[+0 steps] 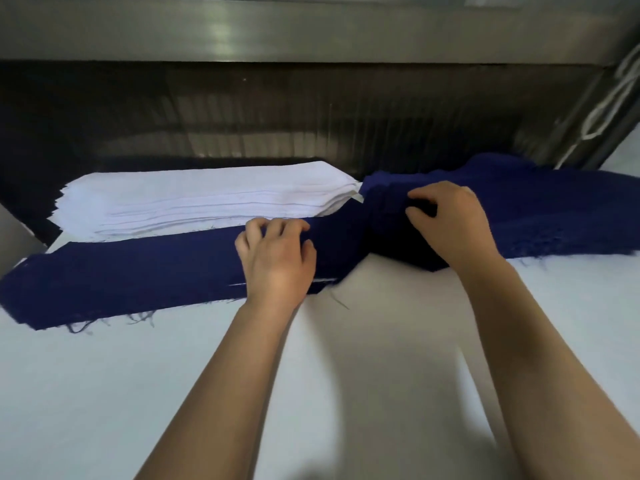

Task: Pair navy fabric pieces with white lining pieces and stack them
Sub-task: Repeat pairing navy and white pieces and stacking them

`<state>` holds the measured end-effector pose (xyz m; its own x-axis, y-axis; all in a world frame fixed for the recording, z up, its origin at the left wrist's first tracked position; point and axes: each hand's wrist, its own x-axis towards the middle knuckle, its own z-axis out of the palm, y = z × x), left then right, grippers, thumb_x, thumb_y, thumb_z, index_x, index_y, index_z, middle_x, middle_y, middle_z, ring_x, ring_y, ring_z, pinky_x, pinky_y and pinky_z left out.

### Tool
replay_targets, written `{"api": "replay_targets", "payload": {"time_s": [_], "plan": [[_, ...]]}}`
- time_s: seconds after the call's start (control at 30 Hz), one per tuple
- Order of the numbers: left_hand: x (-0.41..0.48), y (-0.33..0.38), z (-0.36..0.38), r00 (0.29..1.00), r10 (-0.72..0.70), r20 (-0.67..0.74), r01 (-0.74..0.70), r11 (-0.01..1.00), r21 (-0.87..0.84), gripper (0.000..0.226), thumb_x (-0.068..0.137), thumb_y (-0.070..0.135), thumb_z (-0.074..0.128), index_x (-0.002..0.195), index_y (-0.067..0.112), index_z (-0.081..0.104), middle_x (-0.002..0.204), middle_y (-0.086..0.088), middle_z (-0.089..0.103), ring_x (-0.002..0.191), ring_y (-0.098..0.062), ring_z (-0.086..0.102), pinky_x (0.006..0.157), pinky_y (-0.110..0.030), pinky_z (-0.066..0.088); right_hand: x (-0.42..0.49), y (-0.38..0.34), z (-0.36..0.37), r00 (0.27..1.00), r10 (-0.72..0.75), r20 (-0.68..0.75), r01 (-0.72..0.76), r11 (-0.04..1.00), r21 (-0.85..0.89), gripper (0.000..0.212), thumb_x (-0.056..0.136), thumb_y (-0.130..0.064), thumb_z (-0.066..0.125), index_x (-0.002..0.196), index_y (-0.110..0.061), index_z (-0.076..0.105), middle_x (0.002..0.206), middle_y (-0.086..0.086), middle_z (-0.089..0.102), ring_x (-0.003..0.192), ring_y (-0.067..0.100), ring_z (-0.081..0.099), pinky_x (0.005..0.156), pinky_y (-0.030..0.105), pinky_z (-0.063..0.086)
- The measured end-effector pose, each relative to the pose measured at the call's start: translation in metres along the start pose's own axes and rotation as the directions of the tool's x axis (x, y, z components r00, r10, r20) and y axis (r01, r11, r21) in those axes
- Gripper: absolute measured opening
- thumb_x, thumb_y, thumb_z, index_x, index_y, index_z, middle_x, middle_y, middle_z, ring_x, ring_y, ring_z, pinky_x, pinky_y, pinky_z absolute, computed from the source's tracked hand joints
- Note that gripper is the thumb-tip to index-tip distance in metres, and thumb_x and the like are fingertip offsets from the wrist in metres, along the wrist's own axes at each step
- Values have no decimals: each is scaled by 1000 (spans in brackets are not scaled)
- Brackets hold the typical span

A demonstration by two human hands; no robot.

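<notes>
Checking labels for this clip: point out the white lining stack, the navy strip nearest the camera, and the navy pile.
white lining stack (207, 199): head view, top sheet's middle.
navy strip (121, 282): head view, its left half.
navy pile (554, 209): head view, right part.

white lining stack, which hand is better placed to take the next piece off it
Probably left: the left hand holds the navy strip right beside the lining stack; the right hand grips the navy pile, farther away.

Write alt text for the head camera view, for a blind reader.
Two bare hands work navy fabric on a white table: the left hand curls over the far edge of a long navy strip, the right hand pinches a navy pile beside it. A stack of white lining pieces lies behind the strip.
</notes>
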<state>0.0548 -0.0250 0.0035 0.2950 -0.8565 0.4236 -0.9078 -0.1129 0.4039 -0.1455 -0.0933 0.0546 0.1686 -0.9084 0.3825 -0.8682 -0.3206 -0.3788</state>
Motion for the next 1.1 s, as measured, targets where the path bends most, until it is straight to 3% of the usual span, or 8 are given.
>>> {"api": "replay_targets", "payload": {"time_s": [0.17,0.37,0.53,0.67,0.73,0.87,1.0,1.1], "plan": [[2,40,13,998,3,56,1,998,-64,35,96,32,48,129,25,54,128,6,56,124,-22,29,97,-31,16,12,4,-10,989,-9,150,11,1000,-9,40,87,-28,63,125,-14,59,127,4,58,115,23,51,87,27,37],[8,79,21,994,58,91,-45,988,-147,44,94,33,51,138,29,45,139,7,45,125,-23,27,96,-35,20,12,8,-13,993,-26,118,25,1000,9,29,92,-16,55,120,-16,62,123,2,60,110,19,53,82,21,30],[7,93,26,985,129,118,-100,969,-225,51,93,31,55,141,27,40,144,7,40,126,-20,23,95,-33,21,14,18,-16,993,4,121,-12,998,59,46,90,3,47,131,-18,53,134,3,53,123,18,46,94,19,30],[4,96,28,983,125,132,-80,950,-303,53,91,27,57,142,27,39,142,10,43,120,-17,24,87,-29,17,15,23,-17,995,17,102,-30,992,124,38,92,-1,47,127,-13,56,123,6,60,108,19,52,75,8,28],[2,97,29,983,124,133,-77,947,-311,54,91,26,57,142,28,39,142,10,43,120,-18,25,87,-29,18,14,21,-16,998,46,35,-52,984,168,26,95,-12,50,116,-12,63,111,7,65,91,14,54,65,13,33],[1,97,29,988,123,98,-85,943,-323,57,89,23,60,141,29,40,144,9,37,122,-18,25,89,-32,21,12,16,-12,996,42,-74,-30,987,156,21,94,-21,52,106,-13,67,100,5,67,89,18,58,75,29,43],[2,101,22,986,159,-53,-164,852,-498,54,84,6,60,136,16,47,128,-1,56,116,-26,45,95,-35,31,10,6,-14,994,-31,-104,45,990,134,19,93,-24,54,104,-15,67,98,1,66,86,14,57,72,26,42],[3,101,16,977,183,-109,-212,772,-599,57,80,-2,54,136,10,44,116,-7,61,101,-27,58,90,-48,46,6,-6,-16,987,-135,-87,147,979,139,17,91,-24,58,100,-14,69,95,1,66,86,15,58,73,29,44]]}}
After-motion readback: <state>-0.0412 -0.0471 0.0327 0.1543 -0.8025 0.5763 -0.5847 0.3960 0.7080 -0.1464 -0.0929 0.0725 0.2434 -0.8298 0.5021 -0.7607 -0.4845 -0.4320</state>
